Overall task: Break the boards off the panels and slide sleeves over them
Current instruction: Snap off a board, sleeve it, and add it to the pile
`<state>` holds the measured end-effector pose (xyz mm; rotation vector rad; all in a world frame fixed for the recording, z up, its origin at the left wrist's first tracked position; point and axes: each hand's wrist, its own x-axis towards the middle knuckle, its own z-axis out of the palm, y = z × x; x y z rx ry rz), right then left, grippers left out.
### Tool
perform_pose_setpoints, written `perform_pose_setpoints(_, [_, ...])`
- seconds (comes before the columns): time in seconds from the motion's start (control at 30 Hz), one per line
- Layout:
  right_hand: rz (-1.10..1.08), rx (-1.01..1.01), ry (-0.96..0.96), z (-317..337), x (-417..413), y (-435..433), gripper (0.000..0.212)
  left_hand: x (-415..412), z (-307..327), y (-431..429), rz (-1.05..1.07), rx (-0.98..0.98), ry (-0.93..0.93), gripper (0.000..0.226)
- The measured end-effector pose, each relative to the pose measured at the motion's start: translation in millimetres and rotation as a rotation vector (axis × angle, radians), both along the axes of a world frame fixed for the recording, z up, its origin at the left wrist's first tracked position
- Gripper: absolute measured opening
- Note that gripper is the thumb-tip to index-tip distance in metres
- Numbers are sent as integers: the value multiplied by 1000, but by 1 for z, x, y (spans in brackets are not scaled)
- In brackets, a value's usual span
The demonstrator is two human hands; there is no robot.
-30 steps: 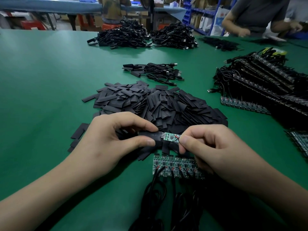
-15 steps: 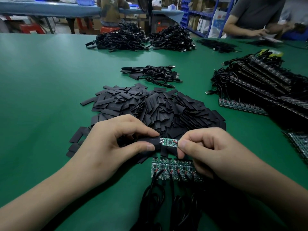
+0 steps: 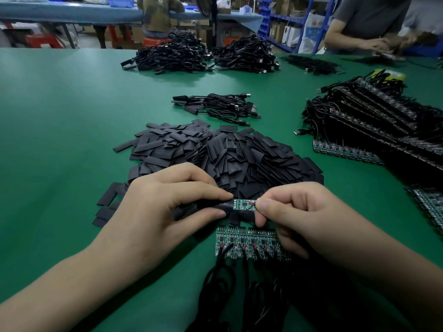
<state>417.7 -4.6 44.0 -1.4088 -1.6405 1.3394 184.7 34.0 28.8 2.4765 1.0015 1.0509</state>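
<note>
**A:** Where was the board (image 3: 244, 204) at that moment?

**B:** Just beyond the panel (image 3: 247, 243) that lay on the green surface (image 3: 60, 140). The left hand (image 3: 163, 204) pinched a black sleeve (image 3: 223, 205) between thumb and forefinger. The right hand (image 3: 306, 219) pinched the far end of the board, and the near end sat at the sleeve's mouth or just inside it. Most of the board was bare.

**A:** So what could have gone wrong?

**B:** The mouth, in my judgement. The sleeve looked flat. If the left pinch squeezed it closed, a board corner would probably catch and buckle the sleeve rather than go in.

**A:** And the wiring?

**B:** A red wire (image 3: 250, 202) showed on the board beside the right fingertips. Pushing from that end could bend it or strain its joint. I couldn't tell how the cable ran behind the right hand.

**A:** Anything nearby to worry about?

**B:** The pile of loose sleeves (image 3: 227, 154) lay right behind both hands, so a careless wrist could drag some onto the panel. The panel's black cables (image 3: 220, 279) trailed toward the person, between the forearms. A snagged arm might tug the panel askew.
</note>
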Motion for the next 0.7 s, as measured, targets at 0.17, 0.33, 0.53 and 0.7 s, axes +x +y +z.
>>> perform_pose_setpoints(0.17, [1,14,8,1,-1,-1,31,0,2,-1,-9,-74,-52,20])
perform_pose_setpoints(0.33, [14,236,-171,-3,-1,-3,26,0,1,0,-29,-147,-65,19])
perform_pose_setpoints(0.53, [48,213,-131,-6,0,-3,27,2,4,-6,-43,-31,20,25])
perform_pose_setpoints(0.7, [67,215,-98,-6,-1,-3,26,3,6,-9,-38,-21,-8,26])
